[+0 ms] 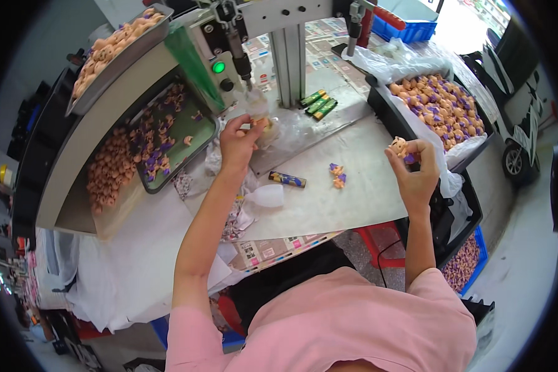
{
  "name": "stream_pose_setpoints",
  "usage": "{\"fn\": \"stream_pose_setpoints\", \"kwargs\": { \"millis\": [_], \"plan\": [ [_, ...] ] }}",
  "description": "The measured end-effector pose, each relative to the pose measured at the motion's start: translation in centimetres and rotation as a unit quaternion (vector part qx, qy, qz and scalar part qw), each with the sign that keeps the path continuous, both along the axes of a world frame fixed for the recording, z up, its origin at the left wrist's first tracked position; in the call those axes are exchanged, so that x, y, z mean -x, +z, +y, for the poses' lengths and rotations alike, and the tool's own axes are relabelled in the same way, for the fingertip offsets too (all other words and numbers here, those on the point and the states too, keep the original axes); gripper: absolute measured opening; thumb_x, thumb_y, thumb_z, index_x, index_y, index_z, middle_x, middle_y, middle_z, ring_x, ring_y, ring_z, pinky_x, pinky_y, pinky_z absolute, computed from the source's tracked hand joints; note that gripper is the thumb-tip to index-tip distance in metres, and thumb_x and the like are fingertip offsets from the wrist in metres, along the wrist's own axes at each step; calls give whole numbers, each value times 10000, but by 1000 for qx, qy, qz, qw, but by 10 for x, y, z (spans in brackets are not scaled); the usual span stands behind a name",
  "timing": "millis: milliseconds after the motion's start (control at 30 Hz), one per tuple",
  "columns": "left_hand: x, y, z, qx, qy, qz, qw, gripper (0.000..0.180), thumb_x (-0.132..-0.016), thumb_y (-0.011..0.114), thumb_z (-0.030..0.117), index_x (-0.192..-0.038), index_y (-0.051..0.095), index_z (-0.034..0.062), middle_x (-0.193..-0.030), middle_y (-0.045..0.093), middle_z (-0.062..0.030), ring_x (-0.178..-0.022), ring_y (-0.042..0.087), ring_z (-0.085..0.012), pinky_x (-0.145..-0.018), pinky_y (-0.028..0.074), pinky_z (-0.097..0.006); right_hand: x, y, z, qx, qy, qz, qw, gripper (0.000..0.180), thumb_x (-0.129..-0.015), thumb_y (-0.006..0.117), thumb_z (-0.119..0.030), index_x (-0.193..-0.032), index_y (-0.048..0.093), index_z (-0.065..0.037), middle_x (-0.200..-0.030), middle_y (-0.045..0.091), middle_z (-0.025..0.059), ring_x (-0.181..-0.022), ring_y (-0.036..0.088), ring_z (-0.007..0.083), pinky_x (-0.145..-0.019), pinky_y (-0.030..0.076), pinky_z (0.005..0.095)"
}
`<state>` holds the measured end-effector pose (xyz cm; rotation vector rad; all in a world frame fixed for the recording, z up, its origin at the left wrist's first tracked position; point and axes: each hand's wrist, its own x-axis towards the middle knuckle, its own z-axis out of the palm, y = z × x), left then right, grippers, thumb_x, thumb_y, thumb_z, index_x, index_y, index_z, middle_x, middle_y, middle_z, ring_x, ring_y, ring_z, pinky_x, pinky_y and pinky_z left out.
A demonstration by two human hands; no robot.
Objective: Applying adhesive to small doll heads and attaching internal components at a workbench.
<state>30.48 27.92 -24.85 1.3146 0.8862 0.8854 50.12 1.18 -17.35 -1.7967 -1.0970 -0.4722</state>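
Note:
My left hand (pixel 237 146) is pinched on a small peach-coloured doll piece (pixel 261 124) beneath the tool of a bench press (pixel 239 56). Clear plastic film (pixel 273 133) surrounds the spot, and the piece is partly behind my fingers. Out to the right, my right hand (pixel 417 170) grips a small doll figure (pixel 399 147), peach with a bit of purple, between thumb and fingers. On the pale work surface between my hands lie peach-and-purple doll parts (pixel 337 176). A dark printed tube (pixel 287 180) and a white squeeze bottle (pixel 266 196) lie nearer my left forearm.
A lined bin (pixel 378 102) heaped with finished-looking dolls stands at the right. At the left are a dark tray (pixel 186 158) of purple-and-peach parts, a pile of peach heads (pixel 110 167) and a raised metal tray (pixel 84 105). Green packs (pixel 319 104) lie beside the press column.

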Motion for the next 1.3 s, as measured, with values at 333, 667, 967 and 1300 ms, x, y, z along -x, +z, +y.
{"fn": "stream_pose_setpoints", "kwargs": {
  "millis": [333,667,967,1300],
  "plan": [
    [-5,-35,11,-278,34,43,959,246,-719,779,6,-925,644,-11,-990,459,-33,-821,512,-95,-708,452,-202,27,-10,11,7,86,56,995,296,-719,809,-76,-837,540,-43,-772,560,12,-668,492,85,-620,425,220],
    [11,-5,8,-161,-55,20,985,264,-755,710,-43,-1010,663,7,-980,492,-18,-777,554,-77,-666,475,-214,54,-5,9,19,181,69,981,310,-680,831,-58,-800,546,-36,-756,548,24,-653,499,93,-588,425,228],
    [41,185,-6,-268,117,-79,953,299,-920,596,205,-1160,624,28,-946,667,-68,-474,508,-57,-378,360,-196,49,6,-13,12,173,73,982,322,-674,835,-67,-805,542,-37,-753,570,31,-638,499,108,-580,419,240],
    [14,327,6,-105,-178,31,978,222,-974,523,251,-1000,553,33,-667,514,4,-438,417,-56,-387,307,-208,73,4,-8,-1,228,116,967,318,-679,823,-47,-838,548,-35,-785,590,40,-675,527,102,-620,445,234]
  ]
}}
